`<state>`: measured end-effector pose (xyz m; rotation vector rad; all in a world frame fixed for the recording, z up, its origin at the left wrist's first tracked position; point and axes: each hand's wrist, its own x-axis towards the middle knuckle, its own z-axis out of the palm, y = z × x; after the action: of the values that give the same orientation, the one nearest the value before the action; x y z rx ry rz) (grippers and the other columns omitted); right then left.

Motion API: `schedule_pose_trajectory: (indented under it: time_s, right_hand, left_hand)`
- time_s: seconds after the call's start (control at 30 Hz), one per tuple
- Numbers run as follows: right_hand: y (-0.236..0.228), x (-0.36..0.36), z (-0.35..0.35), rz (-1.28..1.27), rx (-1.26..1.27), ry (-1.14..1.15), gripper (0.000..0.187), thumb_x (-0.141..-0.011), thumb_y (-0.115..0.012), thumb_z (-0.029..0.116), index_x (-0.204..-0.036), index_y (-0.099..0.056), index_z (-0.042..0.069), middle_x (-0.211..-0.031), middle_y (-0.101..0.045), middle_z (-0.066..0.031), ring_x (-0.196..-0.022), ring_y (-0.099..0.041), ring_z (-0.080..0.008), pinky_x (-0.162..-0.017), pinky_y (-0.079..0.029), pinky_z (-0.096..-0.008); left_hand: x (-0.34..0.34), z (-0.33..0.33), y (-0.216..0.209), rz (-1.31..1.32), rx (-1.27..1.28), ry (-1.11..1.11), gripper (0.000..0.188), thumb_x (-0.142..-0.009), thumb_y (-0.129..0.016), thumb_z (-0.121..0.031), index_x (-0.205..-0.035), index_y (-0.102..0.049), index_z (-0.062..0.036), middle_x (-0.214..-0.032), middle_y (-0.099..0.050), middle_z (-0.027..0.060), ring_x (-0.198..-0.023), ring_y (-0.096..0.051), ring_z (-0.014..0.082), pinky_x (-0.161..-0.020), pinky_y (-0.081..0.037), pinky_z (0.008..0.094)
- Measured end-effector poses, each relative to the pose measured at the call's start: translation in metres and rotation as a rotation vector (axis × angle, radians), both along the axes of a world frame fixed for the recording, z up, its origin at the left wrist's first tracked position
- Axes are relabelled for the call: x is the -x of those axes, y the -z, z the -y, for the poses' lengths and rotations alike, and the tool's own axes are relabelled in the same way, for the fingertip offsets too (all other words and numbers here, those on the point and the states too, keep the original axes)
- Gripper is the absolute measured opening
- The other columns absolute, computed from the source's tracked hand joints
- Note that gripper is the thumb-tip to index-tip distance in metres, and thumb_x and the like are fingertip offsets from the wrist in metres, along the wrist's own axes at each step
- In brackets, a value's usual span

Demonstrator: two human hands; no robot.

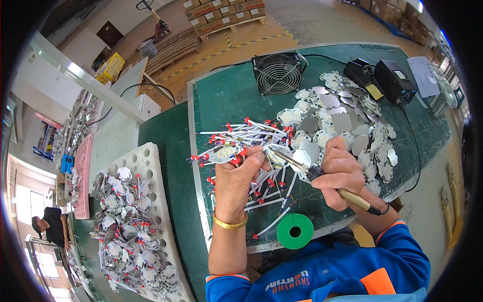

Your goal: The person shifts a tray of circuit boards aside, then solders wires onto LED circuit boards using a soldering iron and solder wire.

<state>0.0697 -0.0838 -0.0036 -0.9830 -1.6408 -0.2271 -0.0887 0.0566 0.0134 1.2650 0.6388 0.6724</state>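
My right hand (342, 173) is closed round a soldering iron (356, 200), its metal barrel angled up and left. The iron's tip reaches a small white LED board (272, 157) beside the fingertips of my left hand (236, 176). Thumb and fingers of that hand are pinched together at the board's edge; the exact grip is partly hidden. Another LED board (225, 153) lies against the left hand's knuckles. Under and around both hands spreads a heap of white wires (251, 135) with red connectors. A green solder spool (301, 242) sits near the table's front edge.
Loose LED boards (342, 122) pile up at the right. A black fan (278, 75) stands at the back, with a black power unit (394, 81) and its cable to the right. On the left, a white foam tray (160, 201) carries wired boards. Someone (53, 229) is at far left.
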Motion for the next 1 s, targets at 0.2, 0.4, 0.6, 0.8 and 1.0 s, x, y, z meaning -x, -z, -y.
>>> schedule_pose_trajectory:
  time_s: [0.2,0.4,0.6,0.8,1.0]
  right_hand:
    - [-0.001,0.0,0.001,-0.024,0.017,0.122,0.027,-0.062,-0.06,-0.001,-0.087,-0.061,0.007,-0.06,-0.047,-0.0018,-0.05,-0.042,-0.0185,-0.055,-0.033,-0.0329]
    - [0.012,0.007,-0.005,-0.152,0.215,0.318,0.027,-0.064,-0.07,-0.002,-0.086,-0.058,0.006,-0.067,-0.051,-0.0076,-0.055,-0.049,-0.0218,-0.046,-0.037,-0.0301]
    - [0.013,0.003,-0.002,-0.264,0.206,0.288,0.02,-0.068,-0.066,-0.005,-0.083,-0.055,0.004,-0.07,-0.054,-0.0089,-0.057,-0.052,-0.0232,-0.05,-0.04,-0.0301]
    - [0.013,0.0,-0.002,-0.405,0.187,0.232,0.013,-0.075,-0.066,0.002,-0.081,-0.054,0.003,-0.069,-0.054,-0.0078,-0.061,-0.051,-0.0171,-0.054,-0.039,-0.0281]
    - [0.014,0.003,0.001,-0.459,0.207,0.192,0.016,-0.073,-0.065,-0.001,-0.082,-0.052,0.004,-0.073,-0.056,-0.0078,-0.062,-0.054,-0.0205,-0.056,-0.043,-0.0292]
  left_hand:
    - [-0.003,0.003,0.002,-0.005,0.037,0.049,0.013,-0.077,-0.059,-0.005,-0.087,-0.062,0.0022,-0.066,-0.061,0.0057,-0.055,-0.051,0.0059,-0.048,-0.037,0.019]
    - [-0.018,0.018,0.008,-0.036,0.134,0.147,0.015,-0.078,-0.06,-0.005,-0.09,-0.061,0.0033,-0.068,-0.062,0.0068,-0.057,-0.055,0.0076,-0.048,-0.039,0.0191]
    - [-0.022,0.016,0.013,-0.005,0.122,0.296,0.02,-0.081,-0.065,-0.014,-0.093,-0.062,0.0007,-0.071,-0.063,0.0036,-0.058,-0.052,0.006,-0.05,-0.04,0.0181]
    - [-0.023,0.027,0.018,0.0,-0.166,0.147,0.014,-0.08,-0.065,-0.006,-0.091,-0.061,0.0026,-0.073,-0.062,0.0045,-0.064,-0.056,0.008,-0.054,-0.042,0.0193]
    - [-0.021,0.025,0.013,-0.04,-0.169,0.18,0.011,-0.08,-0.065,-0.005,-0.088,-0.063,0.0019,-0.073,-0.062,0.005,-0.063,-0.056,0.0091,-0.054,-0.043,0.0209]
